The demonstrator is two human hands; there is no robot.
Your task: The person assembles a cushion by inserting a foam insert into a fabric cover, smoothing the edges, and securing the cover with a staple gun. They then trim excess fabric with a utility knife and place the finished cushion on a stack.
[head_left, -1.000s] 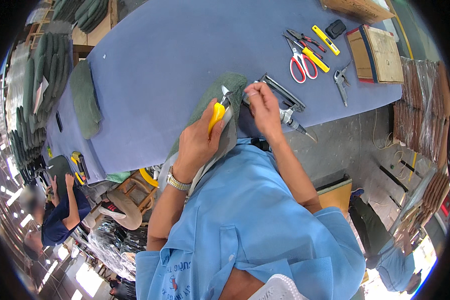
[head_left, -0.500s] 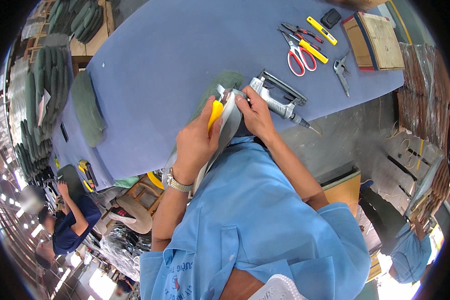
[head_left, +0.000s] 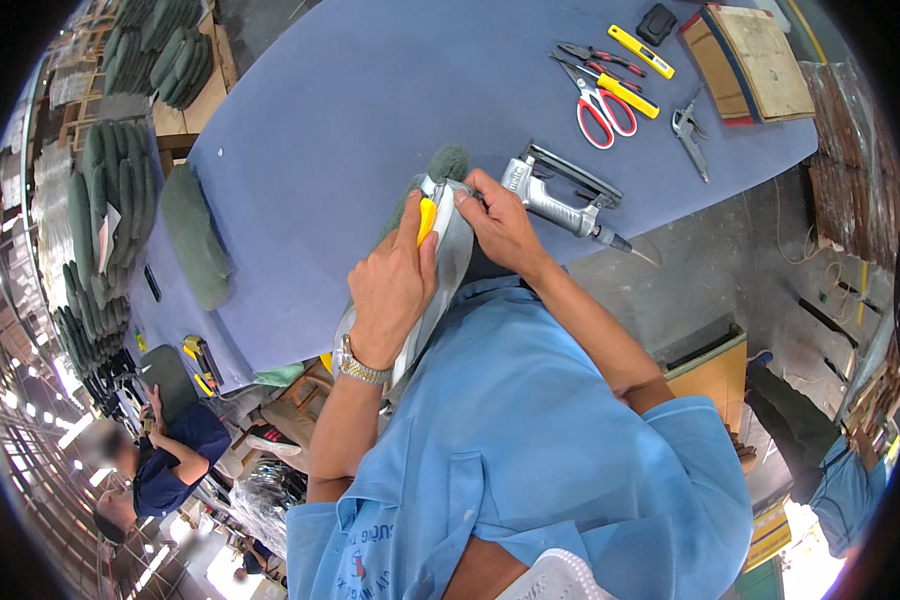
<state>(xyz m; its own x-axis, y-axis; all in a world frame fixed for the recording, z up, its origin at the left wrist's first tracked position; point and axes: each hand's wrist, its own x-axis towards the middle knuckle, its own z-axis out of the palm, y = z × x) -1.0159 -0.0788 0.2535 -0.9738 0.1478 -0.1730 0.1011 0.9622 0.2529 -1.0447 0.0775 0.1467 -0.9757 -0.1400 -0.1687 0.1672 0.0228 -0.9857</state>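
Left hand (head_left: 392, 290) clamped on a yellow-handled tool (head_left: 426, 220) while right hand (head_left: 505, 225) pinched grey fabric taut over a green padded cushion (head_left: 448, 165), apparently steadying it against the blue-covered bench (head_left: 370, 90).

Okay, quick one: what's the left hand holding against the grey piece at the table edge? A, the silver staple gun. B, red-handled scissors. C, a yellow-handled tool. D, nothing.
C: the left hand grips a yellow-handled tool against the grey piece, while the scissors and staple gun lie on the blue table.
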